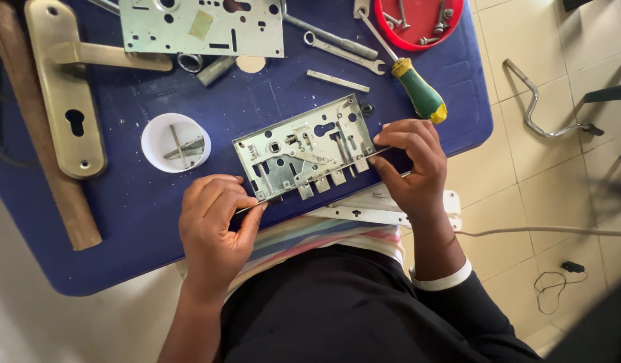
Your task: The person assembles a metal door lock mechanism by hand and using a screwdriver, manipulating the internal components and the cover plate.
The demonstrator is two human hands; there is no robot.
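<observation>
An open mortise lock body (303, 149) of grey metal lies on the blue table (142, 215) near its front edge, its inner levers and bolts showing. My left hand (213, 225) pinches the lock's faceplate at its left end. My right hand (411, 165) grips the faceplate's right end, fingers curled over the lock's corner. Both hands hold the same lock between them.
A white cup (176, 142) with small parts stands left of the lock. A brass door handle plate (65, 87), a lock cover plate (203, 27), a wrench (344, 52), a green-handled screwdriver (418, 91), a red tray (418, 23) and a wooden handle (41, 134) lie around. Tiled floor is to the right.
</observation>
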